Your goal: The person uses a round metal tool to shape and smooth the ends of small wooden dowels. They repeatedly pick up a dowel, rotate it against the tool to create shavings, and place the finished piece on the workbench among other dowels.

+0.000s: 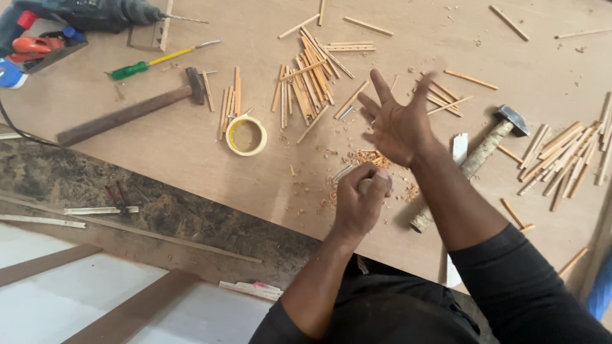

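Observation:
My left hand is closed around a small metal blade or knife whose tip pokes out toward the upper left. It hovers over a scatter of wood shavings on the plywood tabletop. My right hand is raised above the table with fingers spread and blurred, holding nothing. A pile of thin wooden sticks lies just beyond both hands.
Two hammers lie on the table: a hammer at left and a hammer right of my hands. A tape roll, a green-handled screwdriver, a power drill and more sticks at right surround them.

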